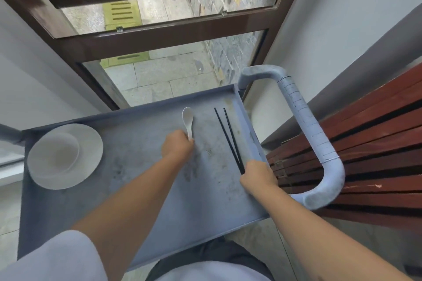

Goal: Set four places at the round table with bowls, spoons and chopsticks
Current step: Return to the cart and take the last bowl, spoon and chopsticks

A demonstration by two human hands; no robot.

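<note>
Head view, one moment, items listed against the grey cart tray (141,189) as landmark.

Item 1, your left hand (177,146): arm reaches forward over the middle of the tray, knuckles up, fingers curled round the handle end of the spoon (188,121).

Item 2, your right hand (258,177): arm reaches along the tray's right edge, fingers closed on the near ends of the chopsticks (229,140), just inside the rim.

Item 3, tray: flat grey surface with a low raised rim, scuffed and stained in patches. A pale tubular push handle (306,134) loops off its right side.

Item 4, room: beyond the tray's far edge, a brown-framed window (159,36) looks down on stone paving. Right of the tray, a dark red slatted bench (370,155). Pale walls on either side of the window.

Item 5, spoon: white, short-handled, bowl end pointing toward the tray's far edge, lying at tray centre.

Item 6, chopsticks: one black pair, thin, tips spread slightly apart toward the far right corner of the tray, near ends meeting at your hand.

Item 7, bowl (57,155): white, standing on a white plate (91,143) at the tray's left end, well apart from both hands.
</note>
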